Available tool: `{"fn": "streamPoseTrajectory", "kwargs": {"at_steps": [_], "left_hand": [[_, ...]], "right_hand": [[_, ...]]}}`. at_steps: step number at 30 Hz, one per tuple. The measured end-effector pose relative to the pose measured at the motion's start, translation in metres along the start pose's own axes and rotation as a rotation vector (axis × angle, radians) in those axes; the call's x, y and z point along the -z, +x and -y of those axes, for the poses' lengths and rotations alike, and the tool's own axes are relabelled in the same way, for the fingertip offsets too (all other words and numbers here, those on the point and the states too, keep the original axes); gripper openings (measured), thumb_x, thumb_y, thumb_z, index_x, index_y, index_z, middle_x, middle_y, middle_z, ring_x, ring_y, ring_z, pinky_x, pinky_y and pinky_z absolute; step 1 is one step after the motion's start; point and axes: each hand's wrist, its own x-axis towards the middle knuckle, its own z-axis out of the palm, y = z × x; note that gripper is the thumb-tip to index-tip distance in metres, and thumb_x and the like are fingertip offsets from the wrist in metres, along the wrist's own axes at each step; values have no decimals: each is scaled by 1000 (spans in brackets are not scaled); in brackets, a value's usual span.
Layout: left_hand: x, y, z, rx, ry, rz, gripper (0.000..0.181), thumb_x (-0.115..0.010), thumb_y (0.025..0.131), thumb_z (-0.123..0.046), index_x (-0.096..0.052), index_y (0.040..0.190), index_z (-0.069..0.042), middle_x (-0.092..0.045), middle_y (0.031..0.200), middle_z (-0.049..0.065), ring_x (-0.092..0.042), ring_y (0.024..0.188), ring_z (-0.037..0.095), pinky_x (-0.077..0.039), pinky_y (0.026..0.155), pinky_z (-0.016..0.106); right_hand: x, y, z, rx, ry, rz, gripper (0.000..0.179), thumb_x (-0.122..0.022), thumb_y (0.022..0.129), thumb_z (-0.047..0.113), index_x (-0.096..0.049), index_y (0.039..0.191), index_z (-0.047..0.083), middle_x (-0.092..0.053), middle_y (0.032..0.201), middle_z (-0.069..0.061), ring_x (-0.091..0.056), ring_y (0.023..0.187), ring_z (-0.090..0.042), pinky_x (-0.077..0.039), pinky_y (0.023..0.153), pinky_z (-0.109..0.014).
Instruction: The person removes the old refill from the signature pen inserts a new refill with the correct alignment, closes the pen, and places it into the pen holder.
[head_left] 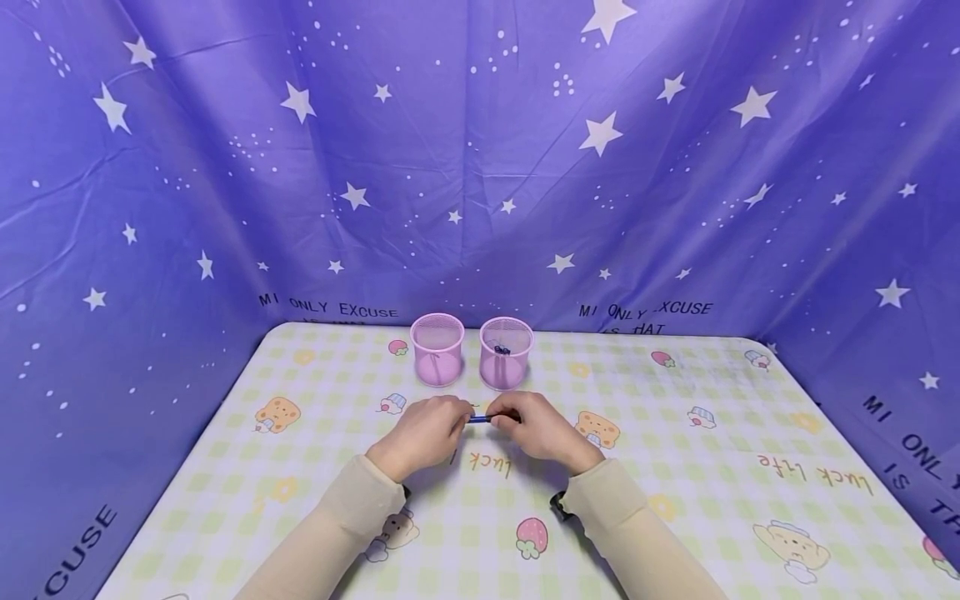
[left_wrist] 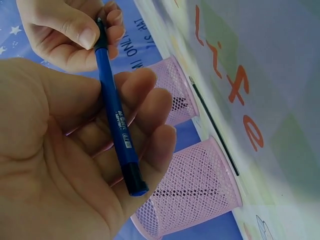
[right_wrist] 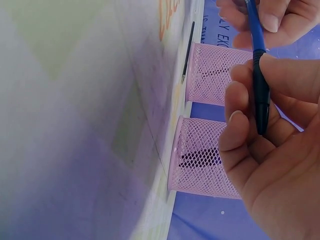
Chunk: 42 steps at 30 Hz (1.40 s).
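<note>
A blue pen (left_wrist: pixel 114 120) with a black grip and a black end is held level between both hands, over the table in front of two pink mesh cups. My left hand (head_left: pixel 431 429) has its fingers curled about the blue barrel near the black end. At the other end, my right hand (head_left: pixel 540 427) pinches the black grip section between thumb and fingers. In the left wrist view, a thin dark pen refill (left_wrist: pixel 215 125) lies on the table between the hands and the cups.
The left mesh cup (head_left: pixel 442 375) has a thin dark stick inside. Several small dark pieces lie in the right mesh cup (head_left: pixel 495 375), close beside it. A checked, printed cloth (head_left: pixel 712 475) covers the table, and a purple star curtain (head_left: pixel 465 150) hangs behind.
</note>
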Motion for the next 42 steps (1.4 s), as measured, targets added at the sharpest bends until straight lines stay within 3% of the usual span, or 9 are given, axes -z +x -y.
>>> {"fn": "streamPoseTrajectory", "kwargs": {"at_steps": [8, 25, 35, 38, 42], "left_hand": [[0, -1, 0, -21, 10, -13, 12, -59, 90, -7, -69, 86, -13, -58, 76, -6, -57, 70, 12, -49, 62, 31], [1, -2, 1, -35, -2, -80, 14, -72, 79, -6, -67, 83, -18, -55, 75, -9, -53, 67, 9, -46, 59, 28], [1, -2, 0, 1, -7, -68, 13, -70, 85, -22, -69, 96, -15, -57, 79, -7, -54, 68, 9, -46, 60, 29], [1, -2, -1, -1, 0, -58, 6, -64, 89, -21, -68, 89, -16, -54, 74, -9, -50, 64, 9, -43, 56, 28], [1, -1, -1, 5, 11, -23, 19, -58, 92, -17, -62, 74, -18, -49, 66, -9, -46, 57, 9, -40, 51, 27]], "right_hand": [[-1, 0, 0, -5, -4, 7, 8, -63, 90, 7, -70, 90, 11, -62, 83, 8, -54, 70, -7, -47, 64, -25], [0, 0, 0, -34, 20, 28, 8, -63, 91, 7, -70, 91, 11, -62, 82, 8, -54, 70, -9, -47, 64, -26], [0, 0, 0, -24, -4, 14, 10, -62, 91, 8, -69, 91, 14, -62, 84, 8, -54, 70, -7, -48, 64, -26], [0, 0, 0, -24, -3, 13, 10, -62, 91, 8, -69, 91, 15, -62, 84, 7, -54, 69, -7, -48, 63, -26], [0, 0, 0, -26, -1, 13, 9, -62, 91, 8, -70, 92, 13, -62, 84, 7, -55, 69, -7, -48, 64, -26]]}}
